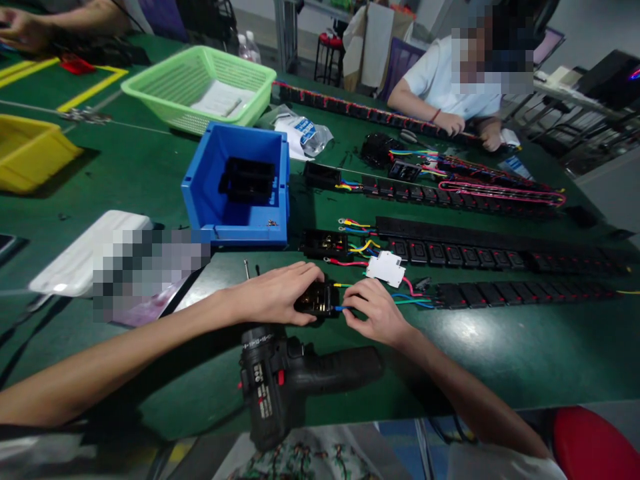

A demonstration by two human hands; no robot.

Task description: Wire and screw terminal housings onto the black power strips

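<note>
Black box (321, 301) is on the table near its front edge, partly hidden by the left hand (287, 293), which grips it between thumb and fingers, while the right hand (373, 311) pinches the blue wire (339, 309) just beside it, the exact fingertip contact being hard to make out. Blue bin (245, 235) contains black parts (249, 180), green basket (167, 110) contains paper (220, 100), and yellow bin (35, 157) is cut off at left. On the green table (500, 360) lies also a drill (265, 387), and across it sits another person (440, 73).
</note>
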